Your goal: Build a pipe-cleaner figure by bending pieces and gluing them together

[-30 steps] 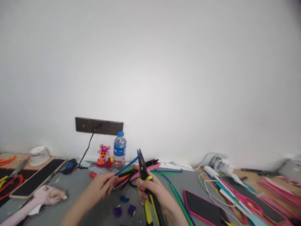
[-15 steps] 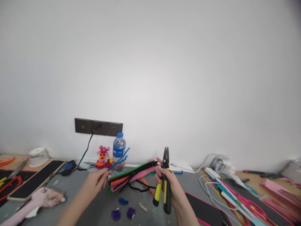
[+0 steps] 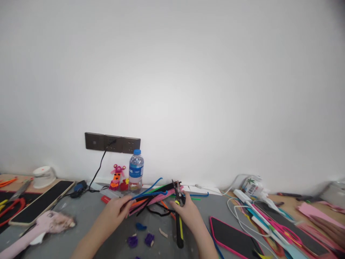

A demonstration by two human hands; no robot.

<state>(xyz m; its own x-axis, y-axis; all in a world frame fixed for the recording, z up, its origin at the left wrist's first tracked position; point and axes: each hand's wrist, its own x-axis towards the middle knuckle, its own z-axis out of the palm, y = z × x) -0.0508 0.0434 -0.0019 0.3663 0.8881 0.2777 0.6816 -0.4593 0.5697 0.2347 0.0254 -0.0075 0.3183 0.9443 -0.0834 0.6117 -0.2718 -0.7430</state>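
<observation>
My left hand (image 3: 118, 209) is closed in a pinch on blue pipe cleaners (image 3: 155, 193), whose two free ends stick out up and to the right, one bent at its tip. Wrapped round the yellow-and-black handles is my right hand (image 3: 189, 211), holding pliers (image 3: 179, 230) upright with their jaws parted. The jaws are just right of the blue ends; whether they touch is unclear. Behind both hands lies a bundle of pink, black, green and orange pipe cleaners (image 3: 161, 198). Purple scraps (image 3: 149, 239) and a blue scrap (image 3: 140, 226) lie on the grey mat (image 3: 113, 244).
A water bottle (image 3: 136, 172) and a small pink-and-orange figure (image 3: 116, 177) stand by the wall. Phones lie left (image 3: 43, 205) and right (image 3: 234, 235). Pink scissors (image 3: 289, 233) and white cables (image 3: 237, 219) are further right. Another person's hand (image 3: 320, 227) shows at far right.
My right hand has moved left and turned the pliers, bringing their jaws near the blue pipe cleaners. My left hand has shifted right, and the blue ends now reach further right.
</observation>
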